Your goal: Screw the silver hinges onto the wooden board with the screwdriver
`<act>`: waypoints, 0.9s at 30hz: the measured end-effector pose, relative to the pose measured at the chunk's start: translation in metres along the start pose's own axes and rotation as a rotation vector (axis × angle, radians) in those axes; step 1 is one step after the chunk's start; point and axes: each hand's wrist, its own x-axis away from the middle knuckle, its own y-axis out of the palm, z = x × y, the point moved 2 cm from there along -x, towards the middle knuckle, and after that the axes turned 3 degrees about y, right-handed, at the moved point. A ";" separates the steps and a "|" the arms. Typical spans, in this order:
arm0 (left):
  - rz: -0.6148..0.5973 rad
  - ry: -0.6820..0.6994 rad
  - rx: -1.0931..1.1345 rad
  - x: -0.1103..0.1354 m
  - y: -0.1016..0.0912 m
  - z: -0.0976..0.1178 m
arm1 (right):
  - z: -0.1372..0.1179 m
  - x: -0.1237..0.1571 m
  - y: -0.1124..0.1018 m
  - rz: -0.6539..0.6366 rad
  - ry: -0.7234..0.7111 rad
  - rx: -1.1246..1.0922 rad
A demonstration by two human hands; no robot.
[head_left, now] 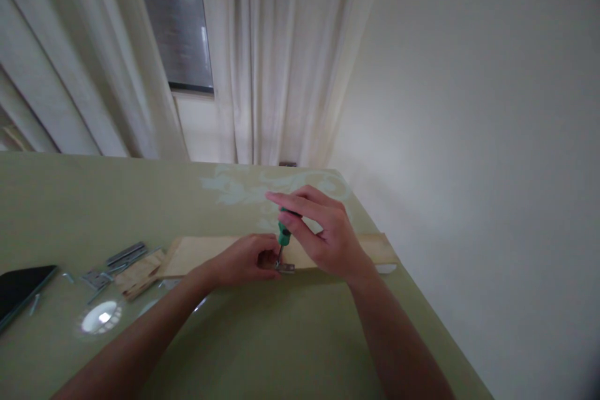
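A long pale wooden board (201, 251) lies across the green table (262, 337). At its near edge sits a small metal hinge (284, 267). My right hand (323, 232) is closed round a green-handled screwdriver (284, 234), held upright with its tip down on the hinge. My left hand (248, 260) rests on the board just left of the hinge, fingers pinched at the screwdriver's tip; what they hold is hidden.
Metal hinges (125, 254), a small wood block (139, 275) and loose screws (35, 304) lie at the left. A dark phone (21, 287) sits at the far left edge. The table's right edge (422, 300) runs close to a white wall. Curtains (281, 56) hang behind.
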 end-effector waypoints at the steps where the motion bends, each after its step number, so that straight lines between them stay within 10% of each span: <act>1: 0.006 0.008 -0.028 0.000 0.001 0.000 | 0.000 0.000 0.001 0.028 0.005 0.025; 19: 0.097 0.076 -0.215 -0.002 0.009 0.004 | -0.004 0.000 -0.004 -0.130 -0.056 -0.045; 27: 0.088 0.063 -0.222 -0.002 0.009 0.004 | -0.003 0.000 -0.004 -0.006 -0.065 0.125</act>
